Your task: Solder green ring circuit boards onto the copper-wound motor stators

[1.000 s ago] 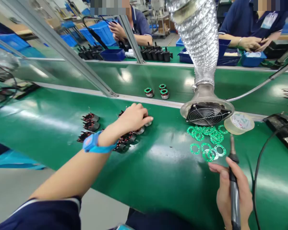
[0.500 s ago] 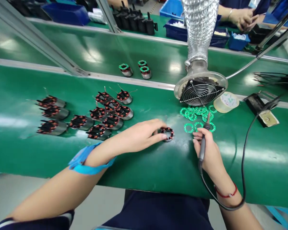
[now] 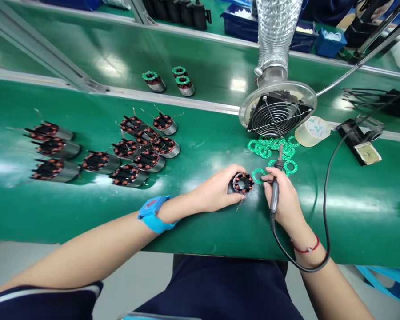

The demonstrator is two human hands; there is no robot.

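My left hand (image 3: 222, 189) curls around a motor stator (image 3: 243, 182) with copper windings and black insulation. Its ring of coils faces up, and a thin wire sticks out at the bottom. In my right hand (image 3: 284, 193) is a soldering iron (image 3: 275, 191), its tip pointing away from me. The thumb and fingertips of that hand meet the edge of a green ring-shaped circuit board (image 3: 258, 176), just right of the stator. Whether the ring is lifted off the table I cannot tell. More green rings (image 3: 263, 150) lie in a loose pile beyond the iron.
A fume extractor (image 3: 276, 115) hangs over the ring pile. Beside it are a tape roll (image 3: 315, 131) and an iron stand with sponge (image 3: 367, 153). Several wound stators (image 3: 150, 159) stand to the left. Three stators topped with green rings (image 3: 186, 86) sit behind the rail. The iron's cable (image 3: 326, 213) loops over my right wrist.
My left hand has a fuller grip on the stator, which is now closer to my right hand. The nearest green ring has shifted slightly toward me at my right fingertips. The view has shifted.
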